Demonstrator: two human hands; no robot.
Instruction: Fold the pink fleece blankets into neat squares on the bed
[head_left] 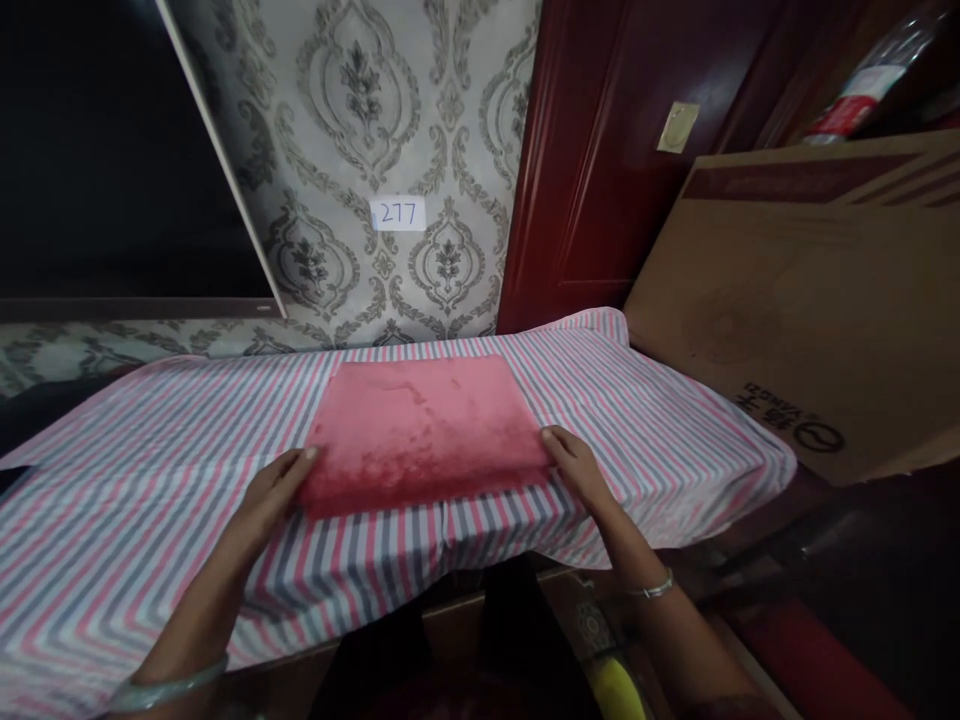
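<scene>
A pink-red plush cloth (427,420), like a towel, lies spread as a rectangle on a striped tablecloth (600,400). Its near part is darker, with blotchy patches in the pile. At its left near corner, my left hand (277,485) pinches the edge between thumb and fingers. My right hand (574,460) grips the right edge close to the near corner in the same way. The fingers beneath the cloth are partly hidden.
Behind the table is a patterned wall with a paper label (398,213) reading 277. A dark television (127,150) hangs at left. To the right stand a red door (600,150), a large cardboard box (795,300) and a plastic bottle (870,85).
</scene>
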